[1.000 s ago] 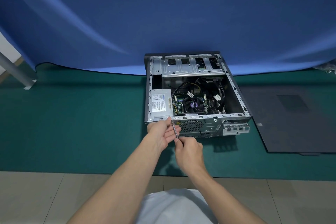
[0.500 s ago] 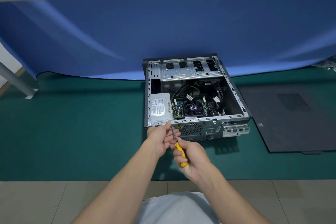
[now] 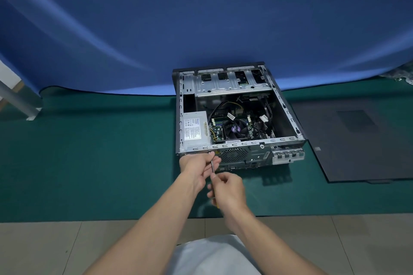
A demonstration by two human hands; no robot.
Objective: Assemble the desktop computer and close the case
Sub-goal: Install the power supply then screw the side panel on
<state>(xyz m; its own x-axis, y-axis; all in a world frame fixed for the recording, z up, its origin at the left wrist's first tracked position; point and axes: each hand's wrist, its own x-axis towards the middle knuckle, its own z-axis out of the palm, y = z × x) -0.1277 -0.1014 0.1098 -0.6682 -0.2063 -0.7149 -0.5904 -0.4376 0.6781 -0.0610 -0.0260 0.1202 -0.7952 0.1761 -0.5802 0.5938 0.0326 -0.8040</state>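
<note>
Right hand grips screwdriver, left hand pinches its shaft at case near edge

One case, one side panel, one screwdriver — two hands.

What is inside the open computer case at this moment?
Inside the computer case: a grey power supply at left, a cooler fan mid-board, black cables, and a metal drive cage at the far end. The fan and cables cover most of the motherboard.

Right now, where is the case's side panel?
The dark side panel lies flat on the green mat at the head view's right, beside the open computer case.
</note>
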